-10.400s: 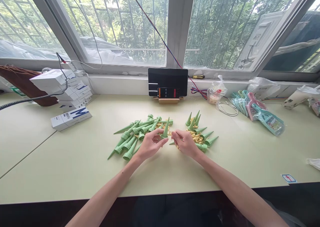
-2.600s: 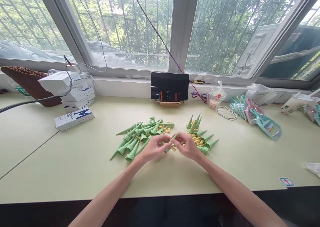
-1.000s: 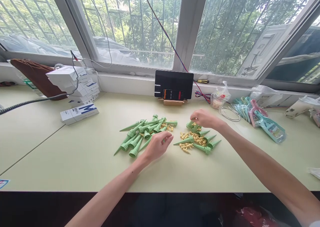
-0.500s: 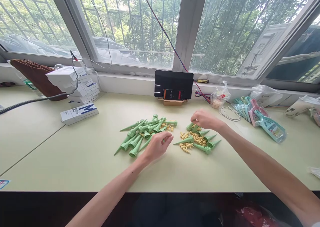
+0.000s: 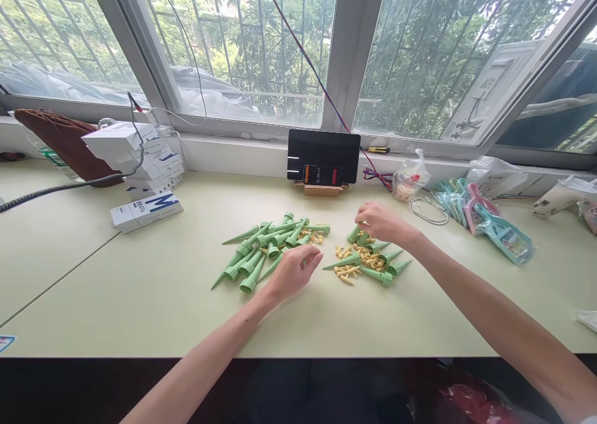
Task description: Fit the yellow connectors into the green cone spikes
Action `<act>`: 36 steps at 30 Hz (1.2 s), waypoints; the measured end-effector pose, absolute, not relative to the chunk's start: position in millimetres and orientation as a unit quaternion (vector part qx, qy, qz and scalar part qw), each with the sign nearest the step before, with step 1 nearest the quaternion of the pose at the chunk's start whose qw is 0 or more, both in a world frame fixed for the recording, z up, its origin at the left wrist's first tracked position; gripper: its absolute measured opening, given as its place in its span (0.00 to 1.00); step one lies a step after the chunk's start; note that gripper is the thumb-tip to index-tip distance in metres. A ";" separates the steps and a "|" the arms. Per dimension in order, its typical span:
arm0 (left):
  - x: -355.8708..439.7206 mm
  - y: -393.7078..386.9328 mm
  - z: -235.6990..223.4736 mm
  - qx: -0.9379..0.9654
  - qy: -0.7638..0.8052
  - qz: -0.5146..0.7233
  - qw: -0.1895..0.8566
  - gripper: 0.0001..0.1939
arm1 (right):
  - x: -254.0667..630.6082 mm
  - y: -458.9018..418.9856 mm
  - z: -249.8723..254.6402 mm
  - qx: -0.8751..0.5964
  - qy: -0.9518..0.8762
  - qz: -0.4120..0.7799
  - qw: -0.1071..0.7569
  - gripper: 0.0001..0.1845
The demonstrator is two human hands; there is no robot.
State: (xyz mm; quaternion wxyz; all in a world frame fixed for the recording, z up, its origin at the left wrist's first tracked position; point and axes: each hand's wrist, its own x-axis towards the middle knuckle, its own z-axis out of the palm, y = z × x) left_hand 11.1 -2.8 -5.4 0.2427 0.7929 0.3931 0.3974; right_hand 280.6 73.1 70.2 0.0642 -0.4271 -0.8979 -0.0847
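The right hand (image 5: 380,221) had its fingertips drawn close together over a green spike (image 5: 352,234) at the back of the smaller cluster; whether they gripped it could not be told, as the hand hid part of it. The left hand (image 5: 293,273) was half curled just beside the heap of green spikes (image 5: 245,248), with a small gap between thumb and fingers and nothing seen in it. Loose yellow pegs (image 5: 372,260) lay among the smaller cluster's spikes, and a few stray pegs (image 5: 318,236) lay at the heap's edge. The work looked to be partway along: the heap held more spikes than the cluster, and many pegs remained unattached, though which spikes were finished was unclear. Farther back on the table (image 5: 186,306), a phone (image 5: 321,175) leaned before a black screen (image 5: 326,145)
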 end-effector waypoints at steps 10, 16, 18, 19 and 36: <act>11.2 -2.6 -6.6 0.798 0.398 0.389 0.231 0.12 | 275.5 67.6 72.5 -0.422 -0.892 -0.110 0.120 0.08; 11.4 -2.6 -6.7 0.801 0.399 0.384 0.228 0.12 | 252.3 35.1 69.8 -0.390 -0.896 -0.028 0.212 0.09; 11.4 -3.0 -6.5 0.803 0.398 0.381 0.229 0.12 | 244.5 22.5 60.7 -0.383 -0.906 0.024 0.181 0.09; 11.3 -3.2 -6.5 0.804 0.397 0.378 0.230 0.12 | 241.8 17.6 55.4 -0.383 -0.909 0.045 0.159 0.10; 11.4 -8.0 -9.5 0.827 0.401 0.332 0.211 0.12 | 250.4 16.3 9.7 -0.399 -0.875 0.153 0.227 0.10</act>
